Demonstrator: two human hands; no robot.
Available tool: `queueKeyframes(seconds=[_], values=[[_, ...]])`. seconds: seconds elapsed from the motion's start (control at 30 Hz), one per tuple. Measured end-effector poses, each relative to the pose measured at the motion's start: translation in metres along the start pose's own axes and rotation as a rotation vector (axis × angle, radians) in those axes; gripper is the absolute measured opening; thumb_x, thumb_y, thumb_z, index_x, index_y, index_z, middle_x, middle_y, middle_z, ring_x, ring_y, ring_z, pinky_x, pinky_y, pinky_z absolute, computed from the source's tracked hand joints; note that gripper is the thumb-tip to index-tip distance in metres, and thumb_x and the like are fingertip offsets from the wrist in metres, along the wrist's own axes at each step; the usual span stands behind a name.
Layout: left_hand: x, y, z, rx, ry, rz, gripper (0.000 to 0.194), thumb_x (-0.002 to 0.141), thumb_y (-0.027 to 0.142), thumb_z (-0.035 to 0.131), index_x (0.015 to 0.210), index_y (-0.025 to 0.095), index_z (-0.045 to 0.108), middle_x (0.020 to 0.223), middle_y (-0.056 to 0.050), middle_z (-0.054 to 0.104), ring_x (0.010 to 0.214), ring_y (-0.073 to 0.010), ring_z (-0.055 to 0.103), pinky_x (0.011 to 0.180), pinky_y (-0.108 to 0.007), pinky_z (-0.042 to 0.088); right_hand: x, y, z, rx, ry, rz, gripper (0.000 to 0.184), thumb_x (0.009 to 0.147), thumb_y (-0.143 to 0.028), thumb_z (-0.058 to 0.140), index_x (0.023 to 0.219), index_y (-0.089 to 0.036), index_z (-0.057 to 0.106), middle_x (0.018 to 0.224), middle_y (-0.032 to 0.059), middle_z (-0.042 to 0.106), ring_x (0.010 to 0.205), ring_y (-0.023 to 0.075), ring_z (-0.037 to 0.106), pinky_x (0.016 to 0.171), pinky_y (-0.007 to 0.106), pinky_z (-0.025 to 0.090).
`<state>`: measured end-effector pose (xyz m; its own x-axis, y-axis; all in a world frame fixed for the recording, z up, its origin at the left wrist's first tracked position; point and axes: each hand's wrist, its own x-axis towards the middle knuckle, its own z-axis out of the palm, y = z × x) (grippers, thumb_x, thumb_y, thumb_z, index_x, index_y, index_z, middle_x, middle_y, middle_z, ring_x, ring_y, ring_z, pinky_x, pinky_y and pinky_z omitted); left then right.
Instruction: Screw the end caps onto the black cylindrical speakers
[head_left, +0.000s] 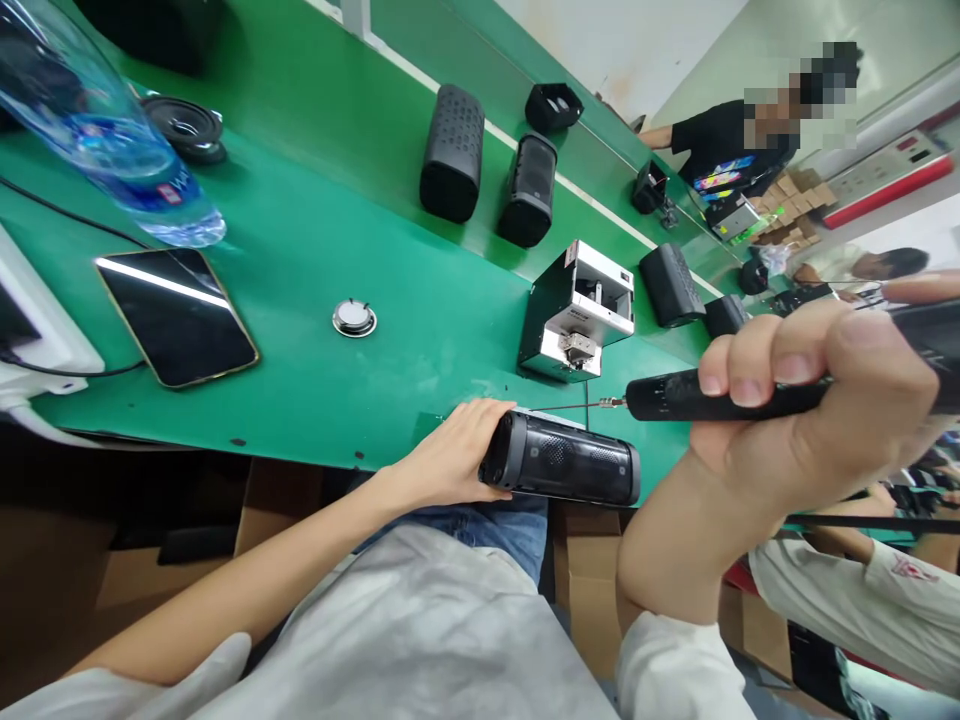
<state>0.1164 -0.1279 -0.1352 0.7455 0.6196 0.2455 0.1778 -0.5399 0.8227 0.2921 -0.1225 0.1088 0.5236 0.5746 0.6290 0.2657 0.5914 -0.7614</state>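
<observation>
The right edge cuts off the rear of the electric screwdriver (667,396) in our right hand (840,390). We cannot make out where its thin bit (574,406) ends beside our left hand (457,452), and the underside of the portable speaker (574,460) is hidden from us. The left edge crops the water bottle (139,165) and a white case (56,315); pixelation obscures the head of the standing co-worker (716,140).

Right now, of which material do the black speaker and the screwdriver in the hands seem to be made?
Black speaker: probably plastic, its front glossy with bright reflections. Screwdriver: handle likely matte black plastic, showing little shine; silvery collar probably metal, as it gleams.
</observation>
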Motion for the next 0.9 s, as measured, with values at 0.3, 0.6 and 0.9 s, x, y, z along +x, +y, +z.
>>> queueKeyframes(seconds=[0.3,0.6,0.9], values=[[-0.002,-0.001,0.003,-0.013,0.010,0.007,0.123,0.077,0.041,0.108,0.173,0.026,0.034,0.165,-0.023,0.059,0.149,-0.0478,0.062,0.123,-0.066,0.052,-0.012,-0.006,0.017,0.019,-0.009,0.019,0.027,0.068,-0.021,0.065,0.094,-0.027,0.064,0.054,-0.0138,0.044,0.039,0.0080,0.030,0.033,0.024,0.029],[0.002,0.004,-0.002,-0.078,0.016,-0.008,0.104,0.075,0.030,0.107,0.160,0.025,0.048,0.151,-0.018,0.066,0.134,-0.0442,0.068,0.113,-0.060,0.058,-0.050,0.047,0.012,0.145,-0.303,0.053,0.022,0.092,-0.011,0.079,0.104,-0.025,0.066,0.068,-0.0092,0.058,0.042,0.0103,0.050,0.039,0.024,0.045],[0.004,0.005,-0.003,-0.112,0.002,-0.018,0.097,0.074,0.027,0.108,0.153,0.023,0.051,0.147,-0.017,0.068,0.131,-0.0424,0.069,0.112,-0.058,0.059,-0.047,0.058,0.006,0.148,-0.366,0.024,0.020,0.098,-0.016,0.079,0.105,-0.027,0.064,0.066,-0.0102,0.053,0.043,0.0086,0.046,0.039,0.021,0.042]])
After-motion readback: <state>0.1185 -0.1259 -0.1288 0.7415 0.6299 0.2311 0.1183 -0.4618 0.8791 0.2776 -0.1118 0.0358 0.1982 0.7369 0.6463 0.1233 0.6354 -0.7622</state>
